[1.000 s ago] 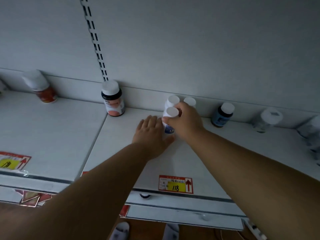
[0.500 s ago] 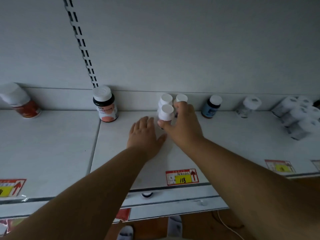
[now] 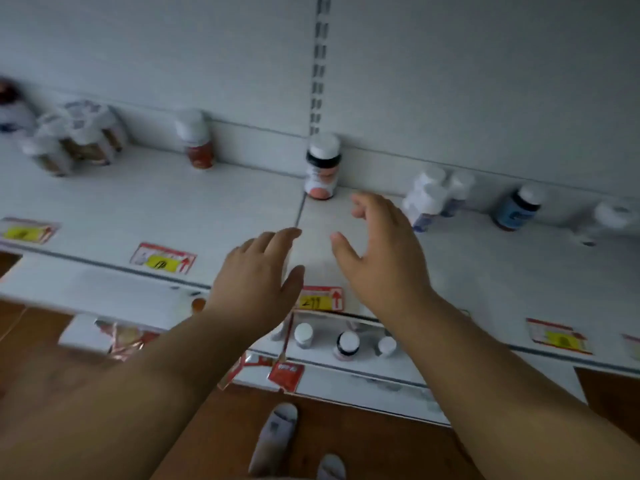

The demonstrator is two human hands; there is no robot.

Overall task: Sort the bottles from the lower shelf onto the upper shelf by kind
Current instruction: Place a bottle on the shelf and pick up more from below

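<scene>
Nearest, below the wrists, a socked foot (image 3: pixel 277 431) is seen on the wooden floor (image 3: pixel 346 441). Just under the hands the lower shelf (image 3: pixel 346 370) is glimpsed, where three capped bottles (image 3: pixel 347 345) are left waiting, so the sorting is judged only partly done. Both hands are held empty above the front of the upper shelf (image 3: pixel 485 271): the left hand (image 3: pixel 258 275) is spread flat, palm down, and the right hand (image 3: pixel 381 258) is opened with loosely bent fingers, nothing being gripped by either. A red and yellow price tag (image 3: pixel 321 298) is fixed to the shelf edge between them. Beyond the right hand a cluster of white bottles (image 3: pixel 431 199) has been gathered against the back wall, with a blue-labelled bottle (image 3: pixel 517 207) and a blurred clear one (image 3: pixel 609 220) further to that side. Straight ahead of the hands a pink-labelled bottle (image 3: pixel 322 168) is stood alone; beyond the left hand a red-labelled bottle (image 3: pixel 197 140) and a blurred group of brownish bottles (image 3: pixel 79 136) are placed. Nothing is seen between the hands and the lower shelf except the upper shelf's own front edge, under which a reach would have to be made.
</scene>
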